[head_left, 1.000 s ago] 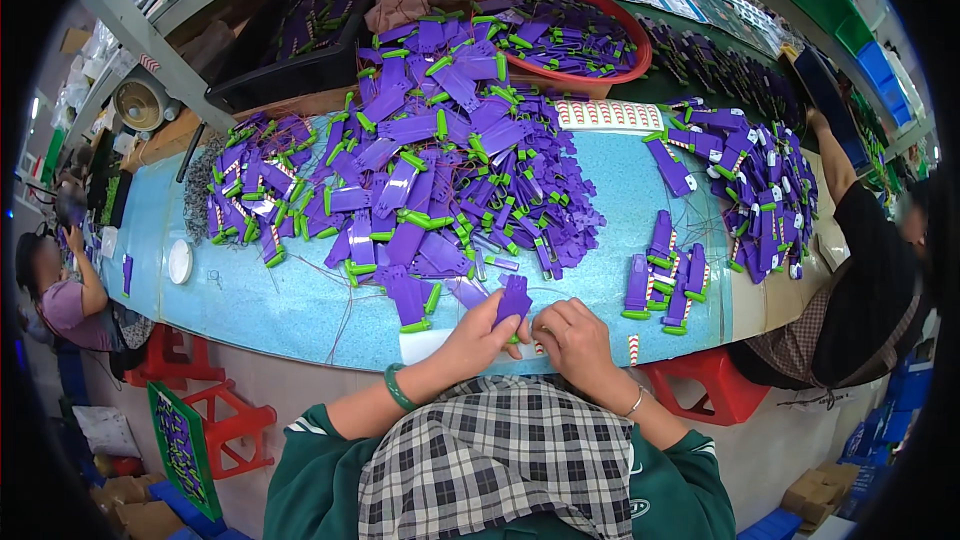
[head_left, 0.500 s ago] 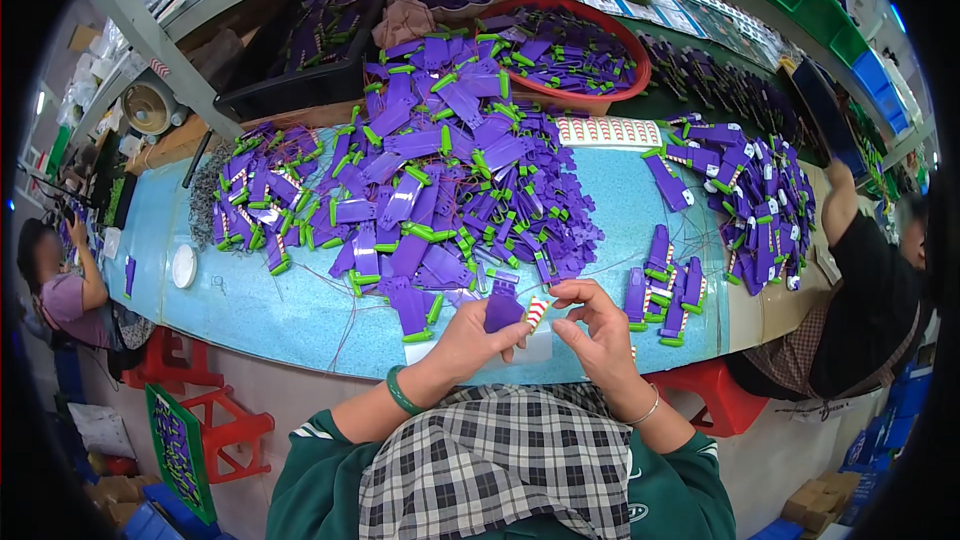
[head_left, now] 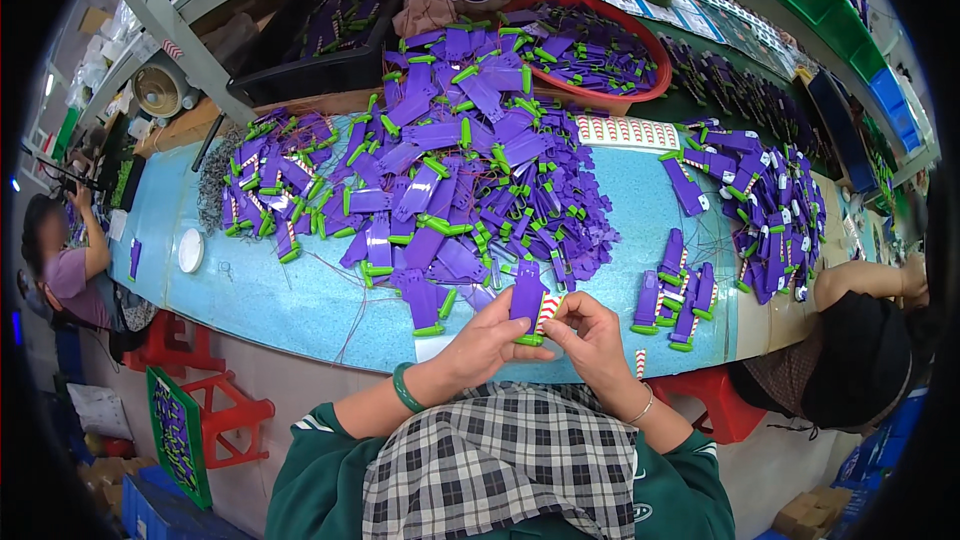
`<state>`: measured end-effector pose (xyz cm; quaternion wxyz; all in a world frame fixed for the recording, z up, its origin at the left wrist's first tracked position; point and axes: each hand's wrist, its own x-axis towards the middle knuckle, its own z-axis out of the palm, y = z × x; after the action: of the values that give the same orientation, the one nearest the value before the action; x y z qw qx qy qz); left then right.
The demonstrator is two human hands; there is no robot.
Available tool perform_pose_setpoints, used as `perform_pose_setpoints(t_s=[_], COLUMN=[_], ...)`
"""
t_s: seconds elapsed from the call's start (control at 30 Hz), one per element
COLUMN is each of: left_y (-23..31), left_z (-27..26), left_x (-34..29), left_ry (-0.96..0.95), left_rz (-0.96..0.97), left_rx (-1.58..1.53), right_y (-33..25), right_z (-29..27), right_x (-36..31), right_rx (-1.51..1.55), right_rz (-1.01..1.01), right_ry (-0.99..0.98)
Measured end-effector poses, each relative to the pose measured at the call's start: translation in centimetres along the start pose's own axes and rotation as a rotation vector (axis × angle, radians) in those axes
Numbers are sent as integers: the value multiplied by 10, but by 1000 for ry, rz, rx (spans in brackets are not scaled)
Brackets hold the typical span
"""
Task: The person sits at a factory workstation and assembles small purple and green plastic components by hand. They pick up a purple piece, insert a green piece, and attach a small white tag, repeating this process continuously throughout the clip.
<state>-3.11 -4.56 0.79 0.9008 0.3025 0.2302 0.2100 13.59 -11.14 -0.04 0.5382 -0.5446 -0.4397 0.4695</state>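
My left hand (head_left: pixel 480 350) grips a flat purple plastic piece (head_left: pixel 527 292) with a green end, held upright near the table's front edge. Against the right side of that piece lies a red-and-white striped sticker (head_left: pixel 549 309). My right hand (head_left: pixel 594 342) pinches the sticker's edge between thumb and finger; whether it is stuck down I cannot tell. Just beyond my hands rises a large heap of purple and green pieces (head_left: pixel 420 195). Several pieces bearing striped stickers (head_left: pixel 672 290) lie to the right. A loose striped strip (head_left: pixel 640 364) shows by the front edge.
A sheet of striped stickers (head_left: pixel 628 132) lies beyond the blue tabletop (head_left: pixel 250 285). Behind the heap stand a red basin (head_left: pixel 663 80) and a black crate (head_left: pixel 300 85). Another pile (head_left: pixel 770 225) is at right, near a co-worker's arm (head_left: pixel 860 283). A white dish (head_left: pixel 190 251) is at left.
The purple piece has turned upright, its green end now showing below. My right hand has brought the sticker onto its right side. The co-worker's arm at right has swung lower and outward.
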Motion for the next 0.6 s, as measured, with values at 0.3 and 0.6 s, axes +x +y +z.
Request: perform_pose_setpoints(t_s=[0.3,0.6], left_y=[0,-3], left_z=[0,0], left_x=[0,0], left_ry=[-52,-64], left_rz=[4,12], left_rx=[-22,9], right_y=[3,7], right_z=[-1,-2], right_x=[-2,-4], right_rx=[-29,-138], right_rz=[-17,-71], right_ry=[-12,-13])
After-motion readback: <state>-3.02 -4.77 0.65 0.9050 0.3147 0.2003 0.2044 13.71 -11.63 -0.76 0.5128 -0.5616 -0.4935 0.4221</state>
